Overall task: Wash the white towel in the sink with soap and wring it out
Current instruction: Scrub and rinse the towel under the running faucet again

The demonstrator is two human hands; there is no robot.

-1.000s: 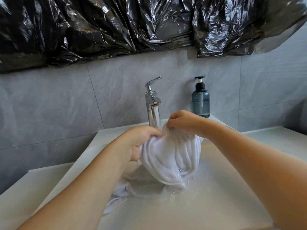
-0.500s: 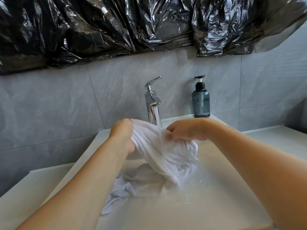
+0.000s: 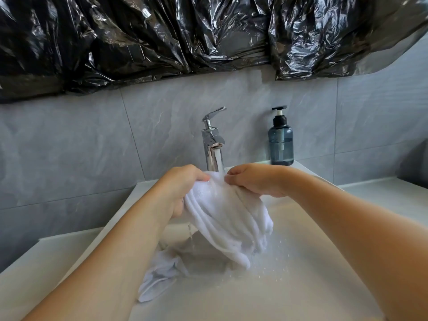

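The white towel (image 3: pixel 228 218) hangs bunched in wet folds over the white sink basin (image 3: pixel 289 286), its lower end trailing on the basin floor at the left. My left hand (image 3: pixel 183 184) grips the towel's upper left part. My right hand (image 3: pixel 257 179) pinches its upper right part. Both hands hold the top of the towel under the chrome faucet (image 3: pixel 212 144), and water runs from the spout onto the cloth between them. Water drips off the towel below my left hand. A blue soap pump bottle (image 3: pixel 280 140) stands on the sink's back ledge, right of the faucet.
Grey tiled wall behind the sink, with crumpled black plastic sheeting (image 3: pixel 185 33) taped across it above. A white counter (image 3: pixel 393 195) extends on both sides of the basin. Droplets speckle the basin floor on the right.
Both hands have lifted the towel's top up under the spout and drawn closer together. Water now runs onto the cloth between them. The towel's folds hang lower on the right.
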